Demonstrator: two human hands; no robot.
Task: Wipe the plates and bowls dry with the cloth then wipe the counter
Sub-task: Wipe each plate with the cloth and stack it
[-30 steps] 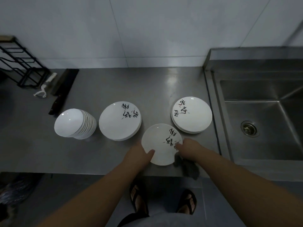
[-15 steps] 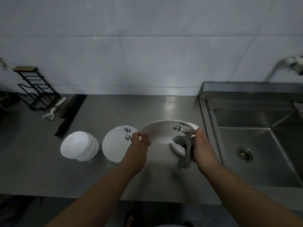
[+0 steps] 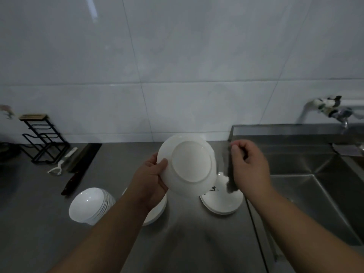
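Observation:
My left hand (image 3: pixel 151 178) grips the left rim of a white plate (image 3: pixel 189 164), lifted above the counter with its plain underside turned toward me. To the plate's right, my right hand (image 3: pixel 249 166) pinches a dark grey cloth (image 3: pixel 229 180) that hangs down beside the plate, apart from it. Under the cloth lies a stack of white plates with black writing (image 3: pixel 222 201). A second plate stack (image 3: pixel 155 211) is mostly hidden behind my left forearm. A stack of white bowls (image 3: pixel 90 205) lies tilted at the left.
The steel counter (image 3: pixel 187 243) runs to a sink (image 3: pixel 315 194) on the right, with a tap (image 3: pixel 331 109) above it. At the back left stand a black wire rack (image 3: pixel 43 140), a white peeler (image 3: pixel 59 168) and a dark knife (image 3: pixel 76 172).
The plate went from lying on the counter to raised and flipped, underside toward me. My right hand with the cloth came off the plate and now holds the cloth beside it. The view tilted up.

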